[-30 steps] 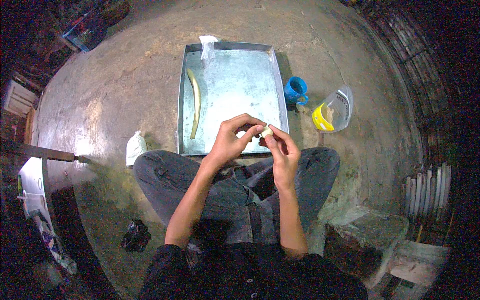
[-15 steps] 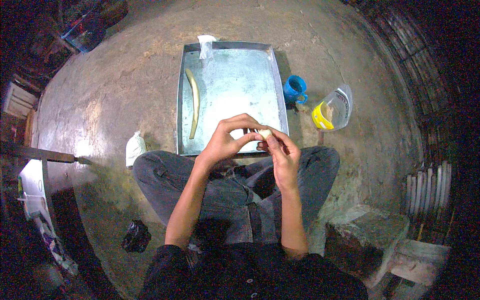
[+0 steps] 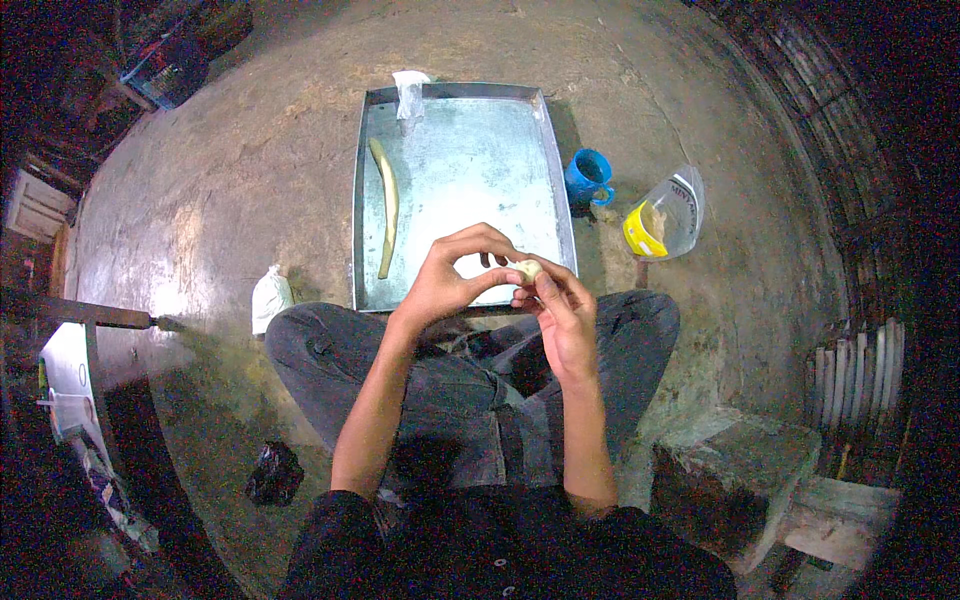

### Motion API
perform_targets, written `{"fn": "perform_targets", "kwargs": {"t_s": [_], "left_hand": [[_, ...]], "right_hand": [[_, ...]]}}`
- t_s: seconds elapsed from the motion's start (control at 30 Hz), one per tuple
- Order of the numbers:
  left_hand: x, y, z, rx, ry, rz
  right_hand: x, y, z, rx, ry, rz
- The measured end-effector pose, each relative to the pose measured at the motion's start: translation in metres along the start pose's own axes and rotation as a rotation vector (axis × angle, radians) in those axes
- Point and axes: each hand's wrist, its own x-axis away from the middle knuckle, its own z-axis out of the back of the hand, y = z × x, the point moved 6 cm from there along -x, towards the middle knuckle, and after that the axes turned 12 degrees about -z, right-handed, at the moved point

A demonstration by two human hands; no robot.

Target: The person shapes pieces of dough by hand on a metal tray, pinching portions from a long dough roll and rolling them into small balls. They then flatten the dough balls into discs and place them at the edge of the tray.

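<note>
My left hand (image 3: 460,275) and my right hand (image 3: 560,320) pinch a small pale lump, dough-like, (image 3: 530,269) between thumbs and fingertips, over the near part of a shallow metal tray (image 3: 465,150). Along the tray's left side lies a long, pale yellowish strip (image 3: 386,210), like rolled dough. A small white plastic bag (image 3: 410,90) hangs over the tray's far edge. To the right stand a blue mug (image 3: 588,178) and a clear pouch with a yellow band (image 3: 648,230).
A white sack (image 3: 272,300) sits on the concrete floor (image 3: 200,190) at left, and a crumpled black bag (image 3: 275,473) behind it, nearer me. Wooden beam (image 3: 110,312) at left, blue container (image 3: 165,75) at top left, concrete block (image 3: 730,470) at lower right. My crossed legs border the tray's near edge.
My hands still grip the small lump, which has moved slightly downward; my fingers have shifted around it, with the left hand's upper fingers arched a little higher above it.
</note>
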Motion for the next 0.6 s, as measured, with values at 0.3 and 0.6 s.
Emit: {"fn": "perform_targets", "kwargs": {"t_s": [0.3,0.6], "left_hand": [[0.003,-0.005,0.002,-0.03,0.113,-0.015],[0.001,-0.003,-0.002,-0.102,0.001,0.005]], "right_hand": [[-0.001,0.005,0.003,0.017,0.014,-0.002],[0.002,-0.006,0.001,0.191,0.129,0.163]]}}
